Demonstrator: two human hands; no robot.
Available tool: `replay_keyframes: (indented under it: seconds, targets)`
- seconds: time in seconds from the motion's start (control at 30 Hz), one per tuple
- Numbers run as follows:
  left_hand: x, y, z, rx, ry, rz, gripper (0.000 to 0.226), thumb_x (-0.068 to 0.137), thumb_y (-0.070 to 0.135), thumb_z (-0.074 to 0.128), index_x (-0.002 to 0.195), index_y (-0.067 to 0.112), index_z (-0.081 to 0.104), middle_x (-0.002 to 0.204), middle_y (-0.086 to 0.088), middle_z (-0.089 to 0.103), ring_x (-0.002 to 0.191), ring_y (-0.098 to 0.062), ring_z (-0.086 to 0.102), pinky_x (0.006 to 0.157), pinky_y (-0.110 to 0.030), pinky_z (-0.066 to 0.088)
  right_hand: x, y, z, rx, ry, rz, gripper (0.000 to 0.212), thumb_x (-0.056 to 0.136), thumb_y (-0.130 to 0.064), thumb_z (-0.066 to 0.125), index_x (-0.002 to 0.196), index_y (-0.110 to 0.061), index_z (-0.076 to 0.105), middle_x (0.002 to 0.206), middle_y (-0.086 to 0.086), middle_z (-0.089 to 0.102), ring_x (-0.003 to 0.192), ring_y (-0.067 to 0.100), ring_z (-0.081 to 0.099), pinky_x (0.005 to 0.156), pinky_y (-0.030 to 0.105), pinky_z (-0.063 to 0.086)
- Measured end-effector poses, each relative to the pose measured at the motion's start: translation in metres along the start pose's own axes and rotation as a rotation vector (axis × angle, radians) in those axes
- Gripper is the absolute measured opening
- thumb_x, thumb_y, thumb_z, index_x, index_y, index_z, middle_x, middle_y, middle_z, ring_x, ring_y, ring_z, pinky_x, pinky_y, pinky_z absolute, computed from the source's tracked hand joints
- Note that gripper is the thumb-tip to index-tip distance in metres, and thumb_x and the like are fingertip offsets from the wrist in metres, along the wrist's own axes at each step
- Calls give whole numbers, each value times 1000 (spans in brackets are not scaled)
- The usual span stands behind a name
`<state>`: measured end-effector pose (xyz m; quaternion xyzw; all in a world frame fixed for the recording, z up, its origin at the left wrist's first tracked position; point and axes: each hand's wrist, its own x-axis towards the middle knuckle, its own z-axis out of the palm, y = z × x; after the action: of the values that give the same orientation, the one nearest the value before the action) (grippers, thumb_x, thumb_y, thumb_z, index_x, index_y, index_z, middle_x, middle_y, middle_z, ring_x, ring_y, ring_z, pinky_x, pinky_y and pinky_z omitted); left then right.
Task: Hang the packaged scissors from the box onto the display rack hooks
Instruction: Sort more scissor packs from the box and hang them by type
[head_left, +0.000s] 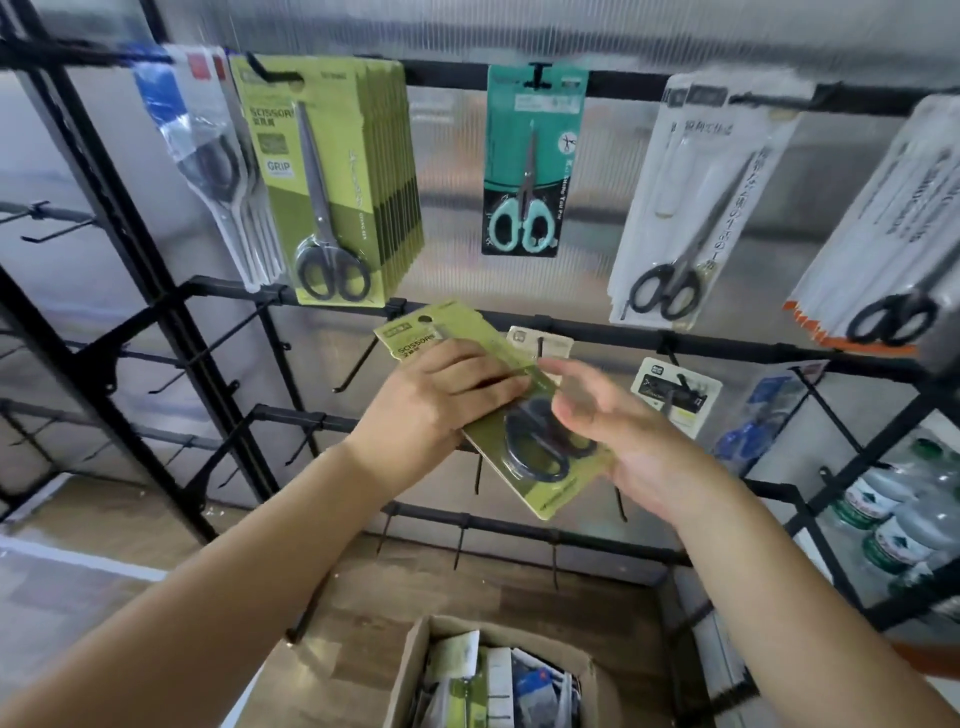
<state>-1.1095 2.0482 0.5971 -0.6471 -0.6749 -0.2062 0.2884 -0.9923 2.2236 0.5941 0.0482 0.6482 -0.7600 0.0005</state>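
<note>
Below, box (410, 670); left hand (431, 400) grips green scissors pack (540, 483), right hand (628, 441) spread beside its edge

The left hand (441, 400) covers the middle of the green scissors pack (540, 467), hiding its blades. The right hand (623, 441) is motion-blurred. The cardboard box (410, 670) is cut off by the bottom edge, its contents indistinct.

Plastic water bottles (898, 525) stand low right, above wooden floor (130, 525).
</note>
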Motion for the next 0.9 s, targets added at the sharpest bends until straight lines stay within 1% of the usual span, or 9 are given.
replay_keyframes:
  seconds: [0.07, 0.13, 0.27, 0.4, 0.5, 0.57, 0.67, 0.8, 0.9]
  targets:
    - [11, 3, -6, 38, 22, 10, 26, 78, -4, 72, 104, -1, 72, 101, -15, 70, 91, -35, 67, 79, -45, 55, -2, -13, 2, -19, 33, -92, 67, 61, -21, 80, 120, -37, 54, 102, -3, 72, 97, 21, 68, 71, 26, 55]
    - [19, 4, -14, 100, 56, 10, 31, 78, -8, 69, 108, -2, 70, 103, -18, 69, 97, -37, 64, 83, -46, 54, -4, -22, 6, -35, 58, -177, 61, 64, -9, 75, 114, -39, 58, 102, 0, 72, 97, 21, 68, 72, 28, 55]
    - [23, 1, -36, 241, 144, -110, 47, 73, -21, 63, 117, -4, 64, 114, -25, 62, 116, -37, 42, 93, -58, 46, -3, -25, 18, -56, 109, -359, 56, 62, -5, 74, 108, -35, 66, 107, -8, 71, 99, 10, 67, 74, 20, 53]
    - [13, -12, -69, 326, 136, -157, 50, 68, -24, 59, 115, -6, 64, 118, -29, 59, 114, -49, 52, 89, -62, 46, 10, -19, 45, -12, 148, -473, 59, 64, -2, 71, 103, -47, 69, 111, -10, 69, 101, 9, 66, 76, 19, 53]
    - [3, -23, -95, 359, 116, -167, 43, 76, -13, 43, 112, -6, 66, 116, -26, 61, 111, -48, 56, 87, -60, 49, 27, -23, 74, -57, 199, -556, 68, 72, 7, 69, 106, -52, 65, 115, -14, 67, 106, 7, 63, 81, 18, 51]
    - [-2, -30, -112, 388, 127, -160, 45, 78, -1, 35, 109, -5, 67, 111, -23, 65, 108, -44, 59, 88, -56, 50, 41, -28, 95, -80, 221, -601, 69, 75, 7, 69, 107, -54, 64, 116, -16, 66, 107, 6, 62, 88, 20, 50]
    - [-10, -45, -132, 373, 139, -166, 43, 77, 3, 39, 107, -3, 69, 106, -18, 67, 102, -39, 63, 87, -47, 53, 59, -37, 127, -84, 259, -653, 66, 74, -1, 72, 107, -57, 62, 121, -14, 64, 110, 6, 61, 93, 23, 49]
    - [-24, -62, -146, 321, 116, -187, 39, 82, 10, 38, 102, 1, 71, 102, -12, 69, 97, -34, 65, 80, -47, 55, 76, -36, 162, -64, 322, -665, 56, 67, -18, 74, 107, -56, 62, 129, -6, 60, 117, 8, 57, 99, 28, 46]
    - [-36, -69, -148, 254, 44, -193, 40, 81, 12, 38, 101, 4, 72, 100, -10, 70, 95, -32, 66, 76, -46, 56, 81, -27, 178, -40, 417, -668, 55, 67, -19, 74, 107, -54, 61, 130, -15, 57, 123, 5, 51, 104, 31, 42]
